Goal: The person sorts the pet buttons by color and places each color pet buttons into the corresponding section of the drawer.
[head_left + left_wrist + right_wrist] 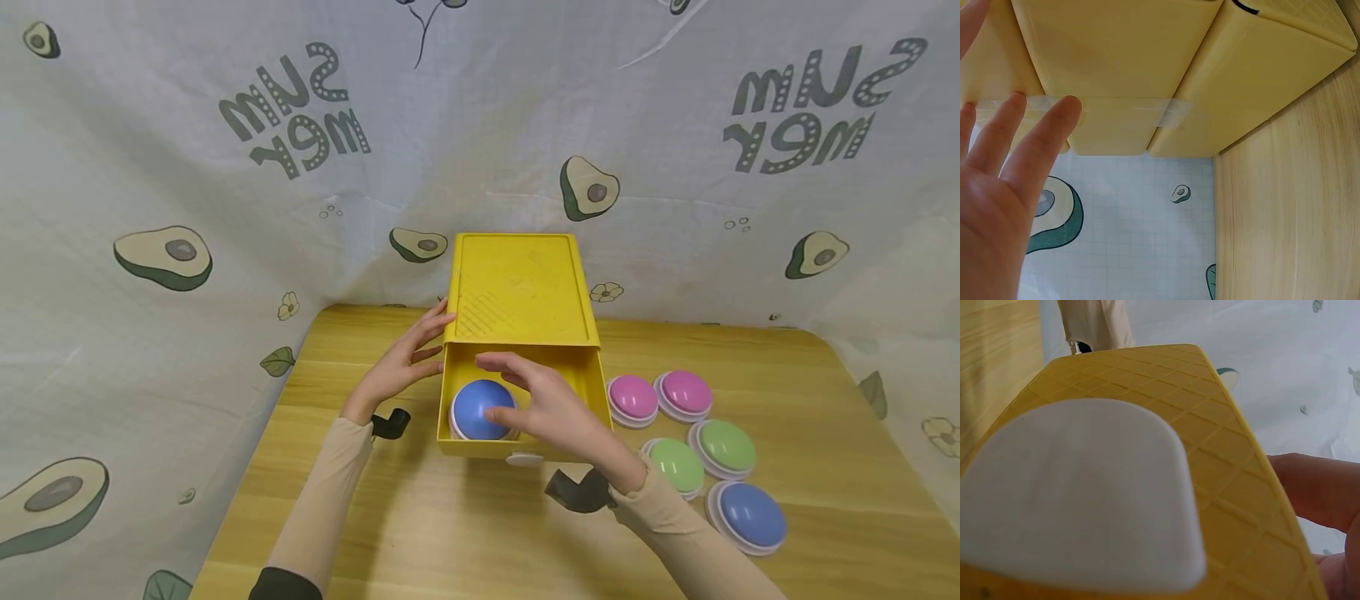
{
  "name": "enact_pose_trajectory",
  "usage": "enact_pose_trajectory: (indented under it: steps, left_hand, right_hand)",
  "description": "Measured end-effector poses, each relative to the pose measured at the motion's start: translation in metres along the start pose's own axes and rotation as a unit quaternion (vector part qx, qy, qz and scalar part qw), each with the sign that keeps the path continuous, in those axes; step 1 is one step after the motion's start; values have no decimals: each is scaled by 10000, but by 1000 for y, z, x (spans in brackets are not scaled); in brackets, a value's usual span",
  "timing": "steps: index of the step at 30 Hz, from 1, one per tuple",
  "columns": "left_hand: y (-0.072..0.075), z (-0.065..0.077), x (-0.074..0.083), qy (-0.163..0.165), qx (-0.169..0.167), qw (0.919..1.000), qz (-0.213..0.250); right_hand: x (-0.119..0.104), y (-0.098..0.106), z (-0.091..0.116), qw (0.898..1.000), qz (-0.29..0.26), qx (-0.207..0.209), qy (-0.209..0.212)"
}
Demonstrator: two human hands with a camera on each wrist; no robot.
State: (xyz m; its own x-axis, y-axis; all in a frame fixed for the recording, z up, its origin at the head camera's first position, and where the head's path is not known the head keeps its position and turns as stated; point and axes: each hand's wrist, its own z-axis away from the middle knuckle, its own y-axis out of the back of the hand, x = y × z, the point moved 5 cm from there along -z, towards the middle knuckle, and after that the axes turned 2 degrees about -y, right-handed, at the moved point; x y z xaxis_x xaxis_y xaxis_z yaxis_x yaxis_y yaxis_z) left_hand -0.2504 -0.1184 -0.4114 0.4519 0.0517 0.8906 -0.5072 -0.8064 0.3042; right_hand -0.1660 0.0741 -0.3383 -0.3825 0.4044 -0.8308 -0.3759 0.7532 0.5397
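A yellow drawer box (525, 292) stands on the table with its drawer (476, 448) pulled out. Inside the drawer, at the left, lies a blue dome-shaped button (472, 402) on a white base. My right hand (555, 408) hovers over the drawer, fingers bent and thumb spread apart; the thumb overlaps the blue dome in the head view. The white drawer handle (1085, 500) fills much of the right wrist view. My left hand (401, 362) is against the box's left side, its fingers (1047, 134) extended along the yellow wall in the left wrist view.
Right of the box lie two pink buttons (633, 397), (685, 392), two green buttons (677, 465), (726, 446) and another blue button (752, 514) on the wooden table (435, 542). A printed avocado cloth (480, 150) hangs behind the table.
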Motion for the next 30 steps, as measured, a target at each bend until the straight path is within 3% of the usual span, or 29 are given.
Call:
enact_pose_trajectory:
  steps: [7,10,20,27,30]
  left_hand:
    - [-1,3,7,25,-15,10000,-14]
    - [-1,4,1,-61,-35,9999,-109]
    - [-1,1,5,-98,-67,9998,-178]
    - [-4,0,30,-25,-74,10000,-50]
    - [-4,0,32,52,-33,10000,15]
  right_hand:
    - [-4,4,5,9990,-385,212,22]
    - [-5,8,10,9979,-526,366,107]
    - [-10,34,32,9925,-932,772,153]
    - [-7,54,51,9877,-1008,1126,411]
    - [-7,63,59,9851,-1039,1274,505]
